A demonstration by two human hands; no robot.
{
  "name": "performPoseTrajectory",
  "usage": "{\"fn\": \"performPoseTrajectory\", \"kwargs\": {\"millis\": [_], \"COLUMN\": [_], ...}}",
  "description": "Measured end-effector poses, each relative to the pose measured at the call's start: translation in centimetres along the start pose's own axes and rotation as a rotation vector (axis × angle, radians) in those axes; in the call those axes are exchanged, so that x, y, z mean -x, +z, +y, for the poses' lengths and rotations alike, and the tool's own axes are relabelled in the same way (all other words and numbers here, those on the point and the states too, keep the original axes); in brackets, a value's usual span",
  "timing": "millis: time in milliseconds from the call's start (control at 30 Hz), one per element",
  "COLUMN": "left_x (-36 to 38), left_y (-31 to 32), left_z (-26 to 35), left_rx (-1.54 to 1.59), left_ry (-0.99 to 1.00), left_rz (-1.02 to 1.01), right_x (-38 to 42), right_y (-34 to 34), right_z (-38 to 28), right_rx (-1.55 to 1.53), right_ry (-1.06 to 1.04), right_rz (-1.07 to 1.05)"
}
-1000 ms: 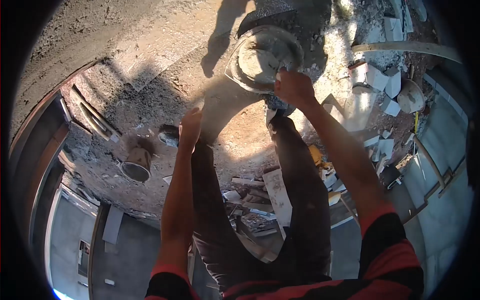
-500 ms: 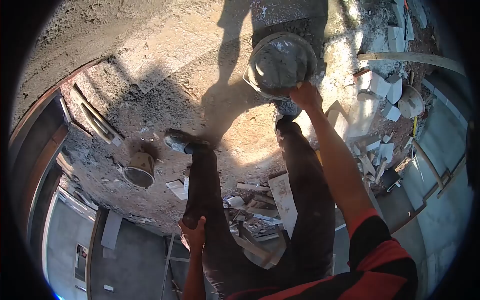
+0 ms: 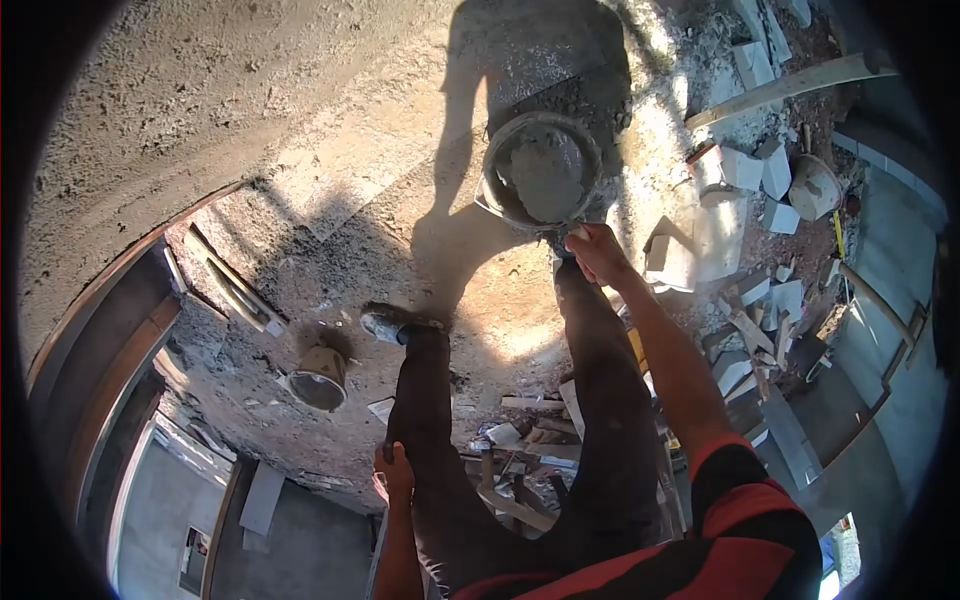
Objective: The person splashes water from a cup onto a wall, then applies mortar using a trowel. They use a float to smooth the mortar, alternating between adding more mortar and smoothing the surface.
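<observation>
A round bucket (image 3: 596, 187) of wet grey mortar (image 3: 545, 175) stands on the ground before my right foot. Just past its near rim, my right hand (image 3: 600, 257) is closed around the pale handle of a trowel (image 3: 576, 236). Grey mortar shows beside the fist, and most of the blade is hidden. My left hand (image 3: 394, 472) rests on my left leg near the knee, its fingers curled around the outer side.
A smaller bucket (image 3: 320, 378) leans on the ground at left, near some wooden strips (image 3: 232, 280). Broken blocks (image 3: 742, 168), another bucket (image 3: 815, 187) and a curved plank (image 3: 790, 90) lie at right. Wood scraps (image 3: 535, 440) are scattered behind my legs.
My right hand has drawn back from over the bucket's rim toward my knee, with the trowel. The view has shifted slightly. My left hand stays on the leg.
</observation>
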State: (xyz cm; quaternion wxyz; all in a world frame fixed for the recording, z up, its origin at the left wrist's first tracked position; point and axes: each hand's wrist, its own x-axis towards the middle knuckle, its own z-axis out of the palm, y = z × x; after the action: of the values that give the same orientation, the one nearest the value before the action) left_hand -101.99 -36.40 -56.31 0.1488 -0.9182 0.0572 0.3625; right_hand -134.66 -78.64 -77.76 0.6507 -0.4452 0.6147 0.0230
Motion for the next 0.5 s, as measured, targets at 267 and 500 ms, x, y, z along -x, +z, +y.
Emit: {"fn": "performPoseTrajectory", "kwargs": {"millis": [267,500], "left_x": [4.1,15.3], "left_y": [-2.6,-14.4], "left_z": [-1.4,16.6], "left_rx": [-0.116,0.828], "left_ry": [0.398,0.683], "left_rz": [-0.393,-0.419], "right_x": [20.2,38.9], "right_y": [-5.9,-14.0], "right_z": [-19.1,-42.9], "right_rx": [-0.285,-0.809], "right_ry": [-0.035,-0.547], "right_rz": [-0.127,-0.729]}}
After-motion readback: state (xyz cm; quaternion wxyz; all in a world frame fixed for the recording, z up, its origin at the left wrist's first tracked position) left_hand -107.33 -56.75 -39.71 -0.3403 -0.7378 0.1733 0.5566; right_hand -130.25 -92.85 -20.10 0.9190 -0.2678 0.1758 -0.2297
